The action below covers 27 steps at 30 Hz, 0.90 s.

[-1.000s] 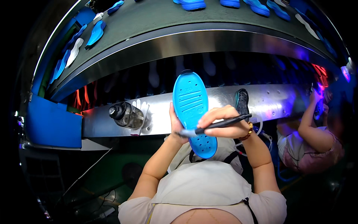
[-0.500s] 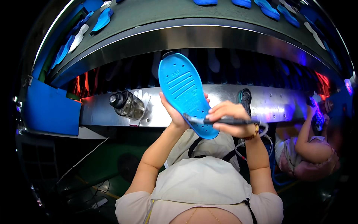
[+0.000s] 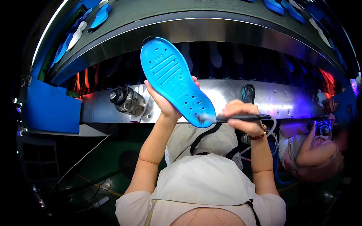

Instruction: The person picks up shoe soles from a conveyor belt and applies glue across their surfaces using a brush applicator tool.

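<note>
My left hand (image 3: 164, 102) grips a bright blue shoe sole (image 3: 169, 81) by its edges, thumb on the left side and fingertips showing on the right. Its holed, grooved face is turned up, tilted with the narrower end toward me. A black piece sticks out at the sole's far end. Closed around the dark handle of a brush (image 3: 222, 118) is my right hand (image 3: 245, 115). The bristles, blurred, meet the sole's near end. From the back of the handle a pale tube (image 3: 275, 126) curves down beside my right wrist.
A metal ledge (image 3: 226, 86) crosses ahead, bearing a dark bottle (image 3: 128, 101), a white glove and a dark shoe sole (image 3: 248, 93). Beyond it runs a green belt (image 3: 181, 8) with blue and white soles. At right, another person's arm (image 3: 306, 147) is near a blue-lit item.
The blue sole and my left hand have shifted left and away from me. My right hand has moved slightly right, and the bristles now lie nearer the sole's near tip.
</note>
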### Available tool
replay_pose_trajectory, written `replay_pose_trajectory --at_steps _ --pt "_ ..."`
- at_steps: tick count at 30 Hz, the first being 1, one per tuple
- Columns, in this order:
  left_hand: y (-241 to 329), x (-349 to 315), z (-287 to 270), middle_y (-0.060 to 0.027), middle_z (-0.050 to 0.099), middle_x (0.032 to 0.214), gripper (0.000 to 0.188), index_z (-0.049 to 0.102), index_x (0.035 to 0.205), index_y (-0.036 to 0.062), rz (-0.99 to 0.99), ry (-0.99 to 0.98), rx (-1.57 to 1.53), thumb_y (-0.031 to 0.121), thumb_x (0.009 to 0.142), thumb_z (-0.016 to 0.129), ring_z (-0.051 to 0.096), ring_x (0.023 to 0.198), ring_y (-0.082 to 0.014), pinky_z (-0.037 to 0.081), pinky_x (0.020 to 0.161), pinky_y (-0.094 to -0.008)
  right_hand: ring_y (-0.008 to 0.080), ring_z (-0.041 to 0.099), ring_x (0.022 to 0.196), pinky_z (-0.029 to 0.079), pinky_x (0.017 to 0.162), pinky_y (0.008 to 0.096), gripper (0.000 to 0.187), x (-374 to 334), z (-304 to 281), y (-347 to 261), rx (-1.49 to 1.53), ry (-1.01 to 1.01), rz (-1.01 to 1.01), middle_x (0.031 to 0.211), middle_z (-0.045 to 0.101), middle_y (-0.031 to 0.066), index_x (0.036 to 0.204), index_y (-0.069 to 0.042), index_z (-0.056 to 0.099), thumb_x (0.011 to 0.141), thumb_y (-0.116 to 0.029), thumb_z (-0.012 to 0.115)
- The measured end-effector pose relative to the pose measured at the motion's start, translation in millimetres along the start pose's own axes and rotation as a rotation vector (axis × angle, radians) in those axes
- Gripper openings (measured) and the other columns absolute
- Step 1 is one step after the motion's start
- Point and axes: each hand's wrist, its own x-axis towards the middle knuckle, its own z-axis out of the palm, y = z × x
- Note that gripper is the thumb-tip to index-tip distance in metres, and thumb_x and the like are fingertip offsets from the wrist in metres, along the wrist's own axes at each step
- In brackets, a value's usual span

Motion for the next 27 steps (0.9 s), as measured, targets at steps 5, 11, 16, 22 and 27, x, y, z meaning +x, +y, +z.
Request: replay_pose_trajectory --at_steps 5,11,16,22,27 --pt "4 0 0 -0.0223 0.058 0.092 0.099 0.042 0.117 0.0008 -0.031 -0.045 0.047 0.08 0.069 0.007 0.06 0.078 -0.0306 0.051 0.068 -0.041 0.0222 0.059 0.089 0.044 0.083 0.0326 0.021 0 10 6 -0.002 -0.148 -0.061 0.089 0.064 0.0116 0.087 0.001 0.064 0.066 0.002 0.068" --pt "-2 4 2 -0.0234 0.051 0.109 0.095 0.035 0.125 -0.0002 -0.07 -0.105 -0.084 0.076 0.073 0.011 0.056 0.094 -0.0324 0.048 0.079 -0.0433 0.0271 0.059 0.092 0.047 0.083 0.0389 0.017 -9 10 26 0.449 0.13 0.271 0.096 0.06 0.0199 0.092 0.004 0.057 0.075 0.001 0.056" --pt "-41 -23 -10 -0.0188 0.04 0.127 0.075 0.025 0.132 0.0007 -0.167 -0.261 -0.08 0.058 0.084 0.029 0.045 0.113 -0.0303 0.041 0.091 -0.0432 0.0202 0.062 0.081 0.053 0.072 0.0321 0.019 -6 37 22 0.75 0.322 0.256 0.094 0.06 0.0183 0.096 0.007 0.055 0.078 0.0 0.057" --pt "-10 -19 -26 -0.0187 0.052 0.112 0.055 0.035 0.126 -0.0019 -0.408 -0.357 0.121 0.034 0.085 0.044 0.057 0.097 -0.0231 0.046 0.084 -0.0338 0.0078 0.057 0.069 0.046 0.055 0.0191 0.021 -5 1 -3 0.079 -0.257 0.09 0.096 0.063 0.0118 0.093 0.001 0.063 0.072 0.001 0.065" --pt "-1 -10 -14 -0.0185 0.054 0.108 0.059 0.038 0.123 -0.0043 -0.571 -0.316 0.302 0.036 0.081 0.049 0.058 0.092 -0.0228 0.048 0.08 -0.0323 0.0197 0.062 0.086 0.048 0.078 0.0287 0.02 6 11 0 -0.043 -0.245 0.059 0.093 0.064 0.0127 0.092 0.0 0.062 0.072 -0.001 0.066"
